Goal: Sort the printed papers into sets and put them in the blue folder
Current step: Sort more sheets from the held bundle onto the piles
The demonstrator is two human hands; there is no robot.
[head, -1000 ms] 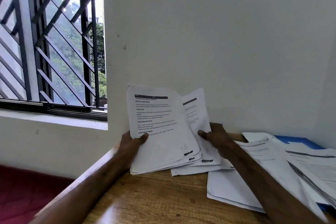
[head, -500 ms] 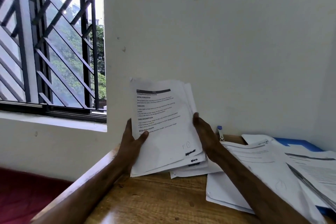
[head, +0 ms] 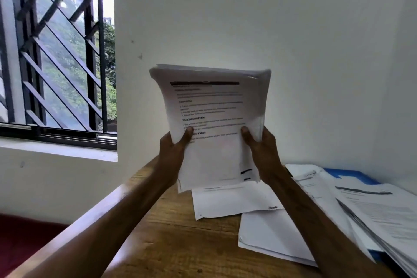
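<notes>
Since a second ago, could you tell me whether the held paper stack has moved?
Yes: the held paper stack has risen off the wooden table, upward along the white wall.

Matt white paper stack (head: 216, 128) above a glossy varnished wooden table (head: 180, 248).

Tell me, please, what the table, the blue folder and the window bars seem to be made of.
Table: wood, glossy varnish; grain lines and a sheen show. Blue folder: probably plastic or coated card; smooth, even colour, mostly hidden under papers. Window bars: likely metal painted dark; thin, straight, rigid-looking.
</notes>
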